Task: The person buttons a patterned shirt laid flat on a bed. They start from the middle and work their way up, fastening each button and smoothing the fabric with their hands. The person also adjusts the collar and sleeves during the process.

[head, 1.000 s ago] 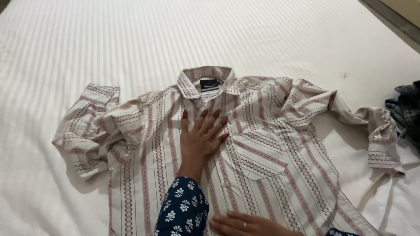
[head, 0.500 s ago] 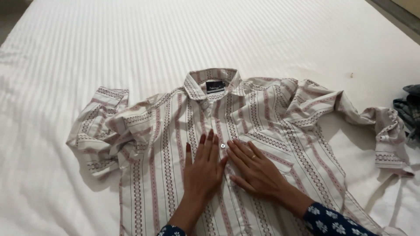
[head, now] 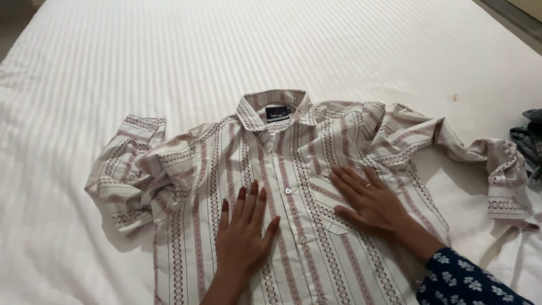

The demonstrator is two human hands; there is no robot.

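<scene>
Surface: white bed sheet with faint woven stripes covers the whole bed and carries everything in view.
Shirt: striped button-up shirt, cream with reddish patterned bands, lies front up in the middle of the bed, buttoned, collar pointing away from the person.
Label: small dark tag sits inside the collar.
Sleeves: sleeve on the person's left is bunched and folded in beside the body of the shirt; sleeve on the person's right trails out crumpled toward the bed's right edge, its cuff turned down.
Pocket: chest pocket lies on the shirt half at the person's right, partly under the right hand.
Left hand: left hand rests palm down on the shirt just left of the button placket, fingers spread flat and gripping nothing; nails are painted dark red.
Right hand: right hand lies flat on the pocket area, fingers stretched out toward the placket, holding nothing; 1 ring shows on a finger.
Cuff: navy sleeve with white flowers covers the right wrist.
Edge: dark clothing lies at the far right, just beside the trailing sleeve; what garment it is cannot be told.
</scene>
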